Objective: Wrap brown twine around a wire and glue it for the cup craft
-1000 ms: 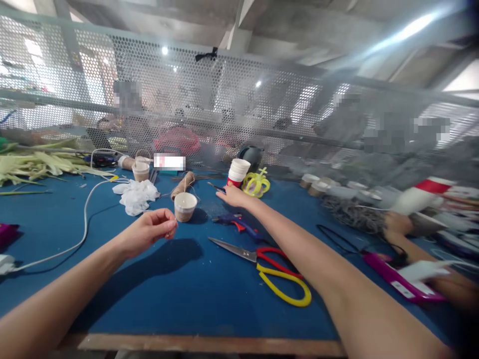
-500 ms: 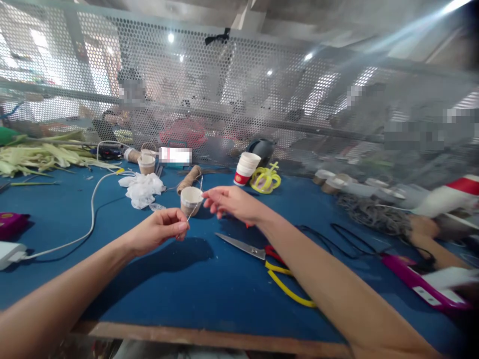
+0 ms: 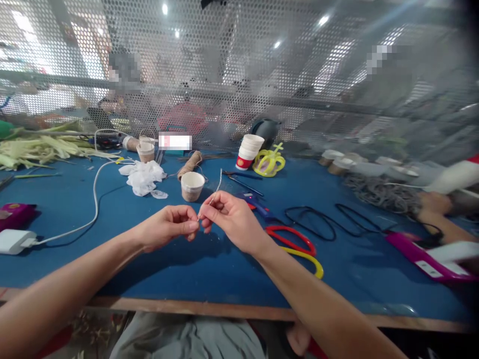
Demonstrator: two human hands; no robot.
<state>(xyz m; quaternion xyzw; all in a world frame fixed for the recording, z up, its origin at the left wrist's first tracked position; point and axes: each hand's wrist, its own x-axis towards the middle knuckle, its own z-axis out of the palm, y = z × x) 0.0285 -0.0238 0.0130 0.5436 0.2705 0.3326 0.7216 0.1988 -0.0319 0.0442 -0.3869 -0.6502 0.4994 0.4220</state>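
A thin, whitish twisted strand [image 3: 219, 180] runs between my hands, its free end sticking up above the right one. My left hand [image 3: 168, 228] pinches its lower end between thumb and forefinger. Close beside it, fingertips nearly touching, my right hand [image 3: 234, 219] pinches the strand higher up. Just beyond them stands a small paper cup [image 3: 192, 188] wrapped in brown twine. Behind the cup lies a spool of twine [image 3: 190, 165]. Scissors with red and yellow handles [image 3: 314, 264] lie under my right forearm, their blades hidden by the hand.
Pliers [image 3: 243, 185] and a blue tool [image 3: 262, 207] lie beyond my right hand. Stacked paper cups [image 3: 249, 152] and a yellow crown-shaped piece [image 3: 269, 163] stand behind. White crumpled plastic [image 3: 142, 179], a white cable [image 3: 96, 199] and a purple power strip [image 3: 415, 257] flank them. Another person's arm [image 3: 434, 209] is at right.
My right hand has come down and toward the left hand, closing on the strand. The view has tilted down, showing more of the table's front edge and my lap.
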